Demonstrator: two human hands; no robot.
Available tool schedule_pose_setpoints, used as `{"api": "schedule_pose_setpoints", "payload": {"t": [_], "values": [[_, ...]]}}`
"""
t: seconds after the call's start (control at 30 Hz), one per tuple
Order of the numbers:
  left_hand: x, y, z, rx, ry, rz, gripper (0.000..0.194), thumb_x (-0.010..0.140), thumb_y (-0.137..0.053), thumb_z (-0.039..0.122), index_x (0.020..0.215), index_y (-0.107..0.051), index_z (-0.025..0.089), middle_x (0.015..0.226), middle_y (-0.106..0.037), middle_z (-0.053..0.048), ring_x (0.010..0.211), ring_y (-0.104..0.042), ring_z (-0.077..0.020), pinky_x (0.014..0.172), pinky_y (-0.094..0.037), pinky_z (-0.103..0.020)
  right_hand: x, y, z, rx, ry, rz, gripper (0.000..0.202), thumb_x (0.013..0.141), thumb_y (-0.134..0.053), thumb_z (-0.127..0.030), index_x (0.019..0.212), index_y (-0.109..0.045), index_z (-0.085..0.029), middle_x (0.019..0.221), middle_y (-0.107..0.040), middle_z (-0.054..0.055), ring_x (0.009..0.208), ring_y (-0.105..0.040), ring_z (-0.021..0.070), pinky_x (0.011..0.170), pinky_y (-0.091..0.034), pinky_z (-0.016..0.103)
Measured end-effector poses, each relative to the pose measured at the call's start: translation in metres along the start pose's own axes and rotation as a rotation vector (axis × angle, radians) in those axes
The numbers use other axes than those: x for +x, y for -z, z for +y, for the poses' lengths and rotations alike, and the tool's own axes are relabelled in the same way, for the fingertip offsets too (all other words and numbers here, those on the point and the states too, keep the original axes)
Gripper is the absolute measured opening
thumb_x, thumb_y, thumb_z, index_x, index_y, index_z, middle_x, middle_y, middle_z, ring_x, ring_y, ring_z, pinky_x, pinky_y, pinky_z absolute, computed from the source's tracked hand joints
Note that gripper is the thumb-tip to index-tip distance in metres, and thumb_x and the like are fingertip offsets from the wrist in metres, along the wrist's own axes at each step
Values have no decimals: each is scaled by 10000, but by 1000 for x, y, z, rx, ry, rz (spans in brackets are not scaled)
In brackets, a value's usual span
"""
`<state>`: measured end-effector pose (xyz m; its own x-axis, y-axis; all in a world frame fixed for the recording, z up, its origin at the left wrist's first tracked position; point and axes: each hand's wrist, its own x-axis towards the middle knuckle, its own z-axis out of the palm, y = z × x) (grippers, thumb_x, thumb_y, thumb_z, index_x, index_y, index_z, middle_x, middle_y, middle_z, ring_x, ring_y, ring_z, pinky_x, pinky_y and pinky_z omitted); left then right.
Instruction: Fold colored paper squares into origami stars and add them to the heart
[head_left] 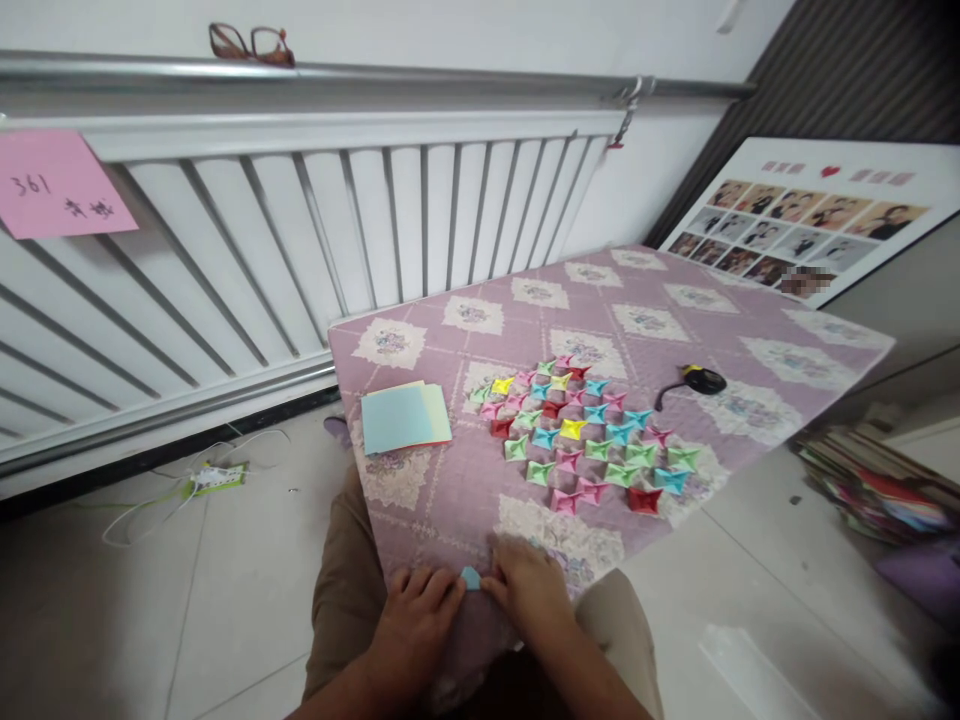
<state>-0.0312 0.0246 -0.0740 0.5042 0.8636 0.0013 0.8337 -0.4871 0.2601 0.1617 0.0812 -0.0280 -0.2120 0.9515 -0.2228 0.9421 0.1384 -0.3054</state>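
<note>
A small folded piece of light blue paper (470,578) lies at the near edge of the table, between my two hands. My left hand (421,612) rests on the cloth with its fingers curled, and its thumb and index finger press the paper's left side. From the other side, the fingertips of my right hand (531,588) pinch the paper's right edge. Part of the paper is hidden under my fingers. Beyond my hands stand rows of small folded paper shapes (572,429) in red, pink, yellow, green and blue.
A stack of square coloured paper (405,418), blue on top, lies at the table's left. On the flowered tablecloth (465,490), a black object with a strap (703,380) sits to the right. Behind are a white radiator (405,220) and a photo board (810,220).
</note>
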Motion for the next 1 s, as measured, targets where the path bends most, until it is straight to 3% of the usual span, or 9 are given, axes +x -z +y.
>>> {"api": "schedule_pose_setpoints", "payload": {"t": [0.2, 0.3, 0.43, 0.53, 0.67, 0.9, 1.0], "values": [[-5, -8, -3, -55, -30, 135, 460, 873, -459, 134, 1307, -435, 285, 1178, -578, -56, 1018, -506, -235, 879, -375, -398, -5, -8, 8, 231, 1, 33, 47, 712, -646, -245, 674, -622, -233, 790, -665, -15, 845, -569, 193, 737, -298, 306], [-8, -13, -2, -127, 27, 229, 447, 838, -414, 69, 1249, -474, 234, 1130, -596, -65, 1002, -517, -224, 888, -382, -407, -8, -10, 10, 279, 16, 39, 60, 748, -597, -254, 702, -635, -242, 789, -668, -23, 824, -582, 177, 734, -314, 295], [0, -9, -1, -275, 161, 312, 300, 866, -386, 126, 1117, -537, 190, 1070, -610, -80, 988, -532, -217, 871, -398, -392, -10, -14, 7, 308, 17, 99, 97, 785, -551, -254, 731, -630, -238, 793, -665, -20, 811, -587, 177, 752, -314, 314], [16, 5, 2, -353, 276, 260, 185, 879, -431, 182, 985, -583, 201, 948, -639, -49, 910, -558, -208, 795, -403, -351, -11, -19, 2, 302, 32, 157, 71, 777, -566, -237, 764, -635, -243, 790, -660, -13, 832, -579, 196, 772, -297, 341], [33, 17, 10, -346, 299, 155, 84, 832, -535, 200, 844, -617, 214, 849, -641, -9, 843, -564, -199, 747, -359, -331, -16, -28, -3, 288, 88, 220, 56, 761, -598, -211, 770, -635, -253, 804, -650, -7, 873, -559, 212, 804, -282, 362], [25, 9, 15, -308, 283, 154, 69, 808, -567, 167, 816, -615, 215, 862, -636, -7, 884, -546, -200, 790, -318, -339, -22, -42, 3, 163, 263, 314, 71, 788, -617, -183, 727, -609, -218, 766, -601, 22, 780, -524, 207, 761, -343, 352], [22, 7, 15, -280, 264, 173, 64, 818, -566, 174, 829, -616, 213, 877, -629, -12, 891, -542, -200, 803, -315, -344, -18, -45, 4, 193, 348, 295, 76, 813, -584, -159, 749, -604, -194, 777, -580, 46, 771, -524, 205, 720, -384, 326]]}}
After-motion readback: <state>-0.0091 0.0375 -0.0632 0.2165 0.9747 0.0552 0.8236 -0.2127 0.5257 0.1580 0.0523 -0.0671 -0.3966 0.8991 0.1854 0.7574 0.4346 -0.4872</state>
